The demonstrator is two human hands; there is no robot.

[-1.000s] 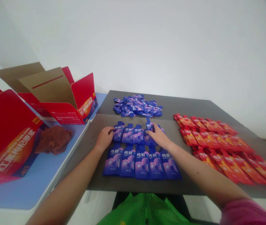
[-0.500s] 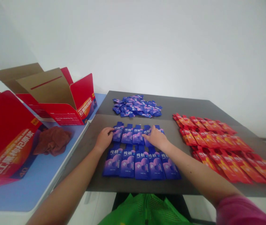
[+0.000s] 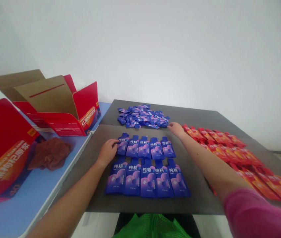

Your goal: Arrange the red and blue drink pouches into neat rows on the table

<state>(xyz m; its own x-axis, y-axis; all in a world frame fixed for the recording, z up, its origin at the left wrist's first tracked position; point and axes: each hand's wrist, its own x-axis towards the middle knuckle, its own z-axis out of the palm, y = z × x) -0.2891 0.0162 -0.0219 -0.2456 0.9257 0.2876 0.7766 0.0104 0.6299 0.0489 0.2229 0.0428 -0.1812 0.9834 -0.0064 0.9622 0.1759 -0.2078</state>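
Observation:
My left hand [image 3: 107, 152] rests at the left end of the farther row of blue-purple pouches. Its loosely bent fingertips touch the top left edge of the end pouch [image 3: 122, 146]; the hand is open. Farther off, my right hand [image 3: 176, 129] reaches to the right edge of a loose pile of blue-purple pouches [image 3: 142, 116]. Those fingers look slightly apart and no lifted pouch shows in them. Between my arms lie two rows of flat pouches, the nearer row [image 3: 148, 180] overlapping, all with caps pointing away from me.
To the right, several rows of red-orange pouches [image 3: 232, 150] lie on the dark table [image 3: 195, 114], partly behind my right arm. On the blue-topped side table [image 3: 43, 185] at left stand open red cartons [image 3: 63, 122] and a crumpled brown cloth [image 3: 50, 153].
My right hand has left the right end of the farther row and moved away from me to the pile. My left hand stays by the same end pouch. The view has tilted slightly.

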